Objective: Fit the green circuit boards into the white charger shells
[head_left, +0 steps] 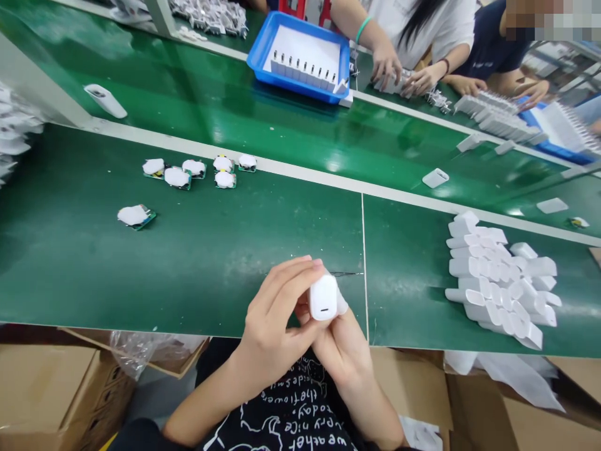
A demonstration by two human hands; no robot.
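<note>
Both hands hold a white charger housing [323, 297] above the front edge of the green bench, its end with a small dark slot facing me. My left hand [277, 307] wraps its fingers over the top and side, thumb beneath. My right hand [345, 347] grips it from below and the right; its fingers are partly hidden. Something white, perhaps a finger cover, shows at the right hand's fingertip. Just behind the hands lies a thin dark tool [347, 274], partly hidden, perhaps tweezers. Several circuit boards with white pads [177, 178] lie to the left.
White housings [502, 275] are piled on the right. Loose housings lie on the green strip beyond the white rail [319, 180]. A blue tray [253, 59] with white parts stands at the back. Co-workers' hands [387, 62] handle parts across. Cardboard boxes [42, 382] sit below the bench.
</note>
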